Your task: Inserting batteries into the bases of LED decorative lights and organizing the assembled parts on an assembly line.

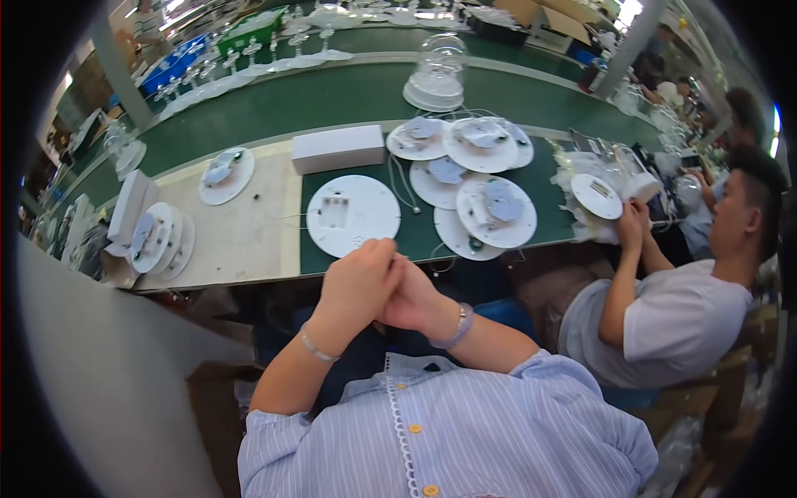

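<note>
On the worktop (253, 245), the white disc (361, 217) (no long axis) lies at eleven o'clock from our clasped fingers (378, 249), left hand (355, 284) nearer than right hand (413, 300); whether they grip anything, we cannot tell.

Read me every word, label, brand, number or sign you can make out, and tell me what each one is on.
There are none I can read.
White disc in the middle: any marks are too small to read.
Piled discs to its right: too small to read.
Long white box: no readable lettering.
Cardboard box at the back: too blurred to tell.
</note>
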